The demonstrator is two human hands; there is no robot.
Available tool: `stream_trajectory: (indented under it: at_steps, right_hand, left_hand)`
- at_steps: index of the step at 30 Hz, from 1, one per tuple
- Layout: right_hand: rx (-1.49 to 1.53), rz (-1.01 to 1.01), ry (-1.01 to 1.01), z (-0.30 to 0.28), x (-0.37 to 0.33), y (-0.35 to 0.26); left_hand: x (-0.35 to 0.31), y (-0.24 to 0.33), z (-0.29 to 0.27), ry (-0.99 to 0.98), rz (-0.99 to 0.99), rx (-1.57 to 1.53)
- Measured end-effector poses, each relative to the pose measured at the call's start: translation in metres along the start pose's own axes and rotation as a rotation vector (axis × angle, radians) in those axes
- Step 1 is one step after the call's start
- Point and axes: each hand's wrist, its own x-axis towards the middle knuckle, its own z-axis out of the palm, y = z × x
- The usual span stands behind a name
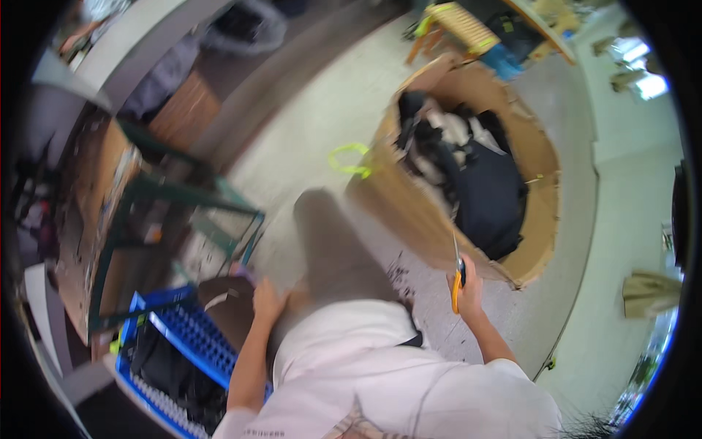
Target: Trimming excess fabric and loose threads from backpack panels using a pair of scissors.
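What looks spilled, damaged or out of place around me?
Dark specks mark the pale floor between your right leg and the cardboard box, like spilled debris or stains; blur hides which. The box's rim looks ragged, and a neon-yellow loop juts out beside it, seemingly loose.

A green-framed table (110, 175) stands left, a slatted stool (465, 28) far ahead, tan cloth (649, 295) right.

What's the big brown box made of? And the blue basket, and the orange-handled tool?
The big box looks like cardboard: matte brown, with a bent rim. The blue basket is probably plastic: bright, with a lattice wall. The orange-handled tool seems part plastic, its handle bright orange, part metal, its blade thin and greyish; I can't be sure.
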Motion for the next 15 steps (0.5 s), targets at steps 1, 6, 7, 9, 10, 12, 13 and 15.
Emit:
stream_trajectory:
  at_steps: [1, 6, 7, 9, 10, 12, 13, 15]
  right_hand:
    - [-0.068, 0.047, -0.115, 0.007, -0.022, 0.009]
    - [-0.092, 0.276, -0.341, 0.081, -0.086, 0.077]
    - [-0.142, 0.217, -0.313, 0.098, -0.094, 0.095]
    - [-0.068, 0.296, -0.398, 0.109, -0.080, 0.082]
    - [-0.007, 0.376, -0.445, 0.113, -0.073, 0.075]
    - [0.116, 0.495, -0.470, 0.121, -0.092, 0.124]
    - [0.256, 0.591, -0.490, 0.123, -0.105, 0.138]
    - [0.249, 0.752, -0.570, 0.116, -0.103, 0.135]
  left_hand:
    - [0.014, 0.002, -0.004, -0.238, -0.130, -0.099]
    - [0.020, 0.015, -0.021, -0.639, -0.183, -0.377]
    - [0.011, 0.007, -0.010, -0.664, -0.224, -0.405]
    - [-0.005, -0.007, 0.002, -0.542, -0.083, -0.512]
    - [-0.009, -0.016, 0.008, -0.530, -0.076, -0.501]
    - [-0.008, 0.003, 0.003, -0.485, -0.076, -0.499]
    - [-0.009, 0.009, 0.000, -0.414, -0.083, -0.489]
    - [-0.013, 0.009, 0.004, -0.374, -0.102, -0.564]
